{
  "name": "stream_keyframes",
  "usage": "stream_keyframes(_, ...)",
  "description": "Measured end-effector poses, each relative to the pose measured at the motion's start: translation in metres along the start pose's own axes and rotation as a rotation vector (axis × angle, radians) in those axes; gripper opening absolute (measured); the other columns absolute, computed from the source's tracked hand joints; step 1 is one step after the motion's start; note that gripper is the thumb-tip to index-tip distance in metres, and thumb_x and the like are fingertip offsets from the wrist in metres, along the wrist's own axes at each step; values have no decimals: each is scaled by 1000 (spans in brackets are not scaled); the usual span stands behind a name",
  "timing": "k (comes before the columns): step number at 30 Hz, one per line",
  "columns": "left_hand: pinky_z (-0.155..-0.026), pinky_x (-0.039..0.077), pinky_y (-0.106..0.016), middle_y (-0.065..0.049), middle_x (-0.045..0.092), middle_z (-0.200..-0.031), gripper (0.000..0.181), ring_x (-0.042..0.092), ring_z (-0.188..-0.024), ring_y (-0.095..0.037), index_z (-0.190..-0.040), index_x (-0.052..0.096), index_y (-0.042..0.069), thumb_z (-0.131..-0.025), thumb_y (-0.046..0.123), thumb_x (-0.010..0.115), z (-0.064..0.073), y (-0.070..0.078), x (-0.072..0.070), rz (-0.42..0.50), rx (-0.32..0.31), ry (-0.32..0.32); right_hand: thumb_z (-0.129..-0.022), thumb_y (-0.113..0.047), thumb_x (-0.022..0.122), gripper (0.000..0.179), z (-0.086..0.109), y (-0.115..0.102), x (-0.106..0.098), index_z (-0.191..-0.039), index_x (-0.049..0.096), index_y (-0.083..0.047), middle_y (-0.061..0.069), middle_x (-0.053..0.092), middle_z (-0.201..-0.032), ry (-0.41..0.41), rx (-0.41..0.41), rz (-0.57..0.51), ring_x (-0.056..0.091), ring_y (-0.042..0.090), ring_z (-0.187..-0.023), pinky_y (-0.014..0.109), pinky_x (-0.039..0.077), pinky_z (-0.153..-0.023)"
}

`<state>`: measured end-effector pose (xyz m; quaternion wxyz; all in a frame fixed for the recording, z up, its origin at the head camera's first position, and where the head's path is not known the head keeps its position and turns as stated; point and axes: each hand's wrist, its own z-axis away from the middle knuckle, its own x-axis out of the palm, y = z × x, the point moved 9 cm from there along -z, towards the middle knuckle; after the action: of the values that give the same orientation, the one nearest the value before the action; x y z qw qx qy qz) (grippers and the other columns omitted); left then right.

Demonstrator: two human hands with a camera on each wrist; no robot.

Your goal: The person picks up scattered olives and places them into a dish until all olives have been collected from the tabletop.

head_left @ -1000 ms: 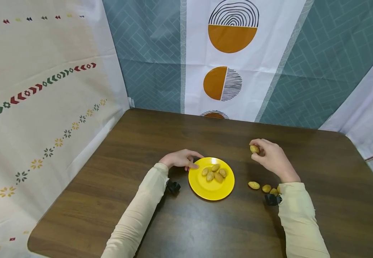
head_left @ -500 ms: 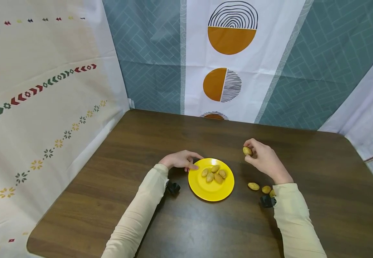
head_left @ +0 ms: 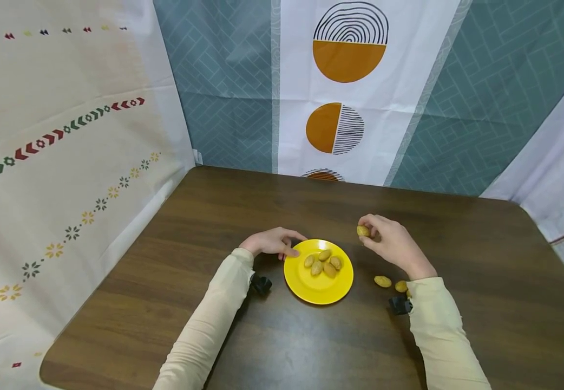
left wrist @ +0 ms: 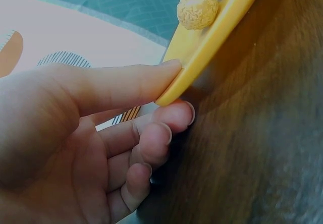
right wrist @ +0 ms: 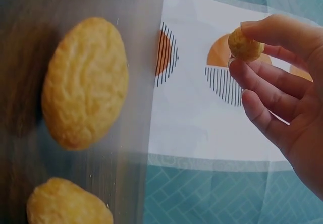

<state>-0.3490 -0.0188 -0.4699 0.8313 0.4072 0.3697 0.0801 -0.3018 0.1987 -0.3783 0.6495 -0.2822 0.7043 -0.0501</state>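
My left hand (head_left: pixel 271 241) pinches the left rim of a round yellow plate (head_left: pixel 311 290). In the left wrist view the thumb lies on top of the rim and fingers curl below it. Several wrinkled, yellow, oval nut-like pieces (head_left: pixel 329 270) sit grouped on the plate. To the upper right of the plate, my right hand (head_left: pixel 394 245) holds another such wrinkled oval piece (right wrist: pixel 244 45) between thumb and fingertips, raised above the table. More loose pieces (head_left: pixel 382 281) lie on the table near the right wrist; the sleeve partly hides some.
The brown wooden table (head_left: pixel 204 216) has rounded corners. A patterned teal and white cloth (head_left: pixel 233 108) hangs behind its far edge, and a white printed cloth (head_left: pixel 67 162) along the left. Black wrist cameras (head_left: pixel 261 284) sit under both wrists.
My right hand has moved left toward the plate, carrying the wrinkled oval piece. The left hand stays on the plate's rim, and the pieces on the plate have not shifted.
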Motion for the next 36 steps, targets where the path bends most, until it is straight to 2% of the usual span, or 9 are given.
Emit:
stream_keyframes(11, -66, 49, -23, -1, 54, -67, 50, 53, -59, -14, -138, 54, 20, -91, 25, 67, 0, -1, 1, 5, -1, -10, -87, -16, 72, 31, 1, -14, 5, -116, 63, -11, 3, 64, -96, 5, -53, 34, 57, 24, -85, 34, 51, -75)
stream_keyframes(21, -66, 48, -23, 0, 53, -66, 49, 52, -59, -14, -138, 54, 20, -91, 25, 67, -1, -1, 0, -10, 16, -8, -86, -21, 74, 29, -1, -28, 12, -112, 65, -14, 1, 66, -94, 0, -98, 69, 57, 18, -82, 34, 53, -75)
stream_keyframes(26, -66, 48, -23, 0, 53, -66, 49, 52, -59, -14, -139, 53, 20, -91, 25, 67, -1, -1, 1, -11, 19, -10, -86, -16, 73, 29, -1, -35, 17, -113, 63, -13, 1, 65, -95, -16, -116, 63, 57, 20, -83, 34, 54, -76)
stream_keyframes(30, -67, 48, -23, 0, 53, -65, 49, 52, -58, -14, -138, 54, 20, -91, 26, 67, -2, -2, 1, -8, 20, -5, -86, -11, 73, 32, -2, -41, 21, -116, 62, -13, 3, 65, -102, -19, -141, 57, 59, 19, -87, 37, 57, -82)
stream_keyframes(36, -66, 48, -23, 0, 53, -66, 49, 52, -58, -14, -138, 54, 20, -91, 26, 67, -1, -2, 1, -3, 20, -6, -85, -4, 72, 35, 0, -55, 27, -118, 61, -11, 3, 65, -106, -41, -238, 12, 62, 18, -91, 38, 57, -84)
